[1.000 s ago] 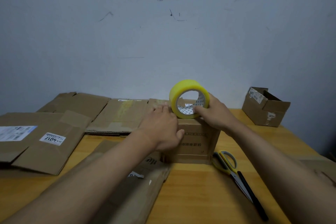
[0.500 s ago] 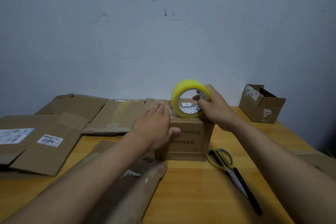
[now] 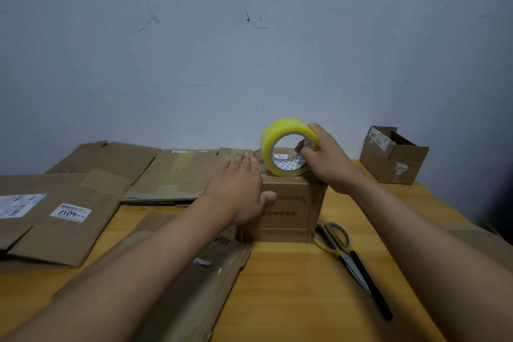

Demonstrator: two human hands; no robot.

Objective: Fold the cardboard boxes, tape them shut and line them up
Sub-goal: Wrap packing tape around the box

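Fingers of right hand (image 3: 327, 160) clamp the tape roll (image 3: 287, 147), thumb hooked in its core; roll stands on edge atop the folded box (image 3: 288, 203), mid-surface. Left hand (image 3: 238, 189) lies flat, fingers straight and together, pressing the lid just left of the roll. Glossy yellow film, matte corrugated card. Likely pull: along the top seam.

The left part of the small brown cardboard box (image 3: 291, 203) is covered by the left hand (image 3: 238, 192). The print on its front face is too blurred to be read. Flattened brown cardboard sheets (image 3: 55, 217) are cut off at the left edge. The tape strip itself cannot be discerned.
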